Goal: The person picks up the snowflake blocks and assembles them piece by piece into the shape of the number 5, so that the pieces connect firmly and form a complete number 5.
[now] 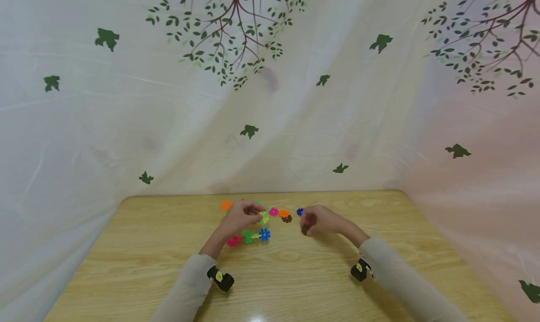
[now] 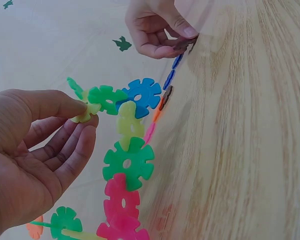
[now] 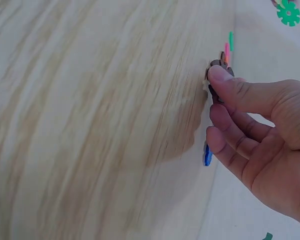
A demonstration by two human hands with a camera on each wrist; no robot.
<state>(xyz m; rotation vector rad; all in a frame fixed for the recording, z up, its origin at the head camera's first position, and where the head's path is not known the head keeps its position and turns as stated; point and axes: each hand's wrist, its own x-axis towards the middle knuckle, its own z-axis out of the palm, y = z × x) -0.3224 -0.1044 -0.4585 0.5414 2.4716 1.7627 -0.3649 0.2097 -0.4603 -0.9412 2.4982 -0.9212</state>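
My left hand pinches a yellow flower-shaped disc between thumb and fingers. That disc belongs to a chain of interlocked notched discs: in the left wrist view a green disc, a blue disc, a pale yellow disc, another green disc and pink discs follow one another. To the right, my right hand holds a dark brown flower disc by thumb and fingertips, low over the table. Fingers partly cover the brown piece.
Loose discs lie between and beyond the hands on the wooden table: a pink disc, an orange disc, a brown disc and a dark blue disc. A printed curtain hangs behind the table's far edge.
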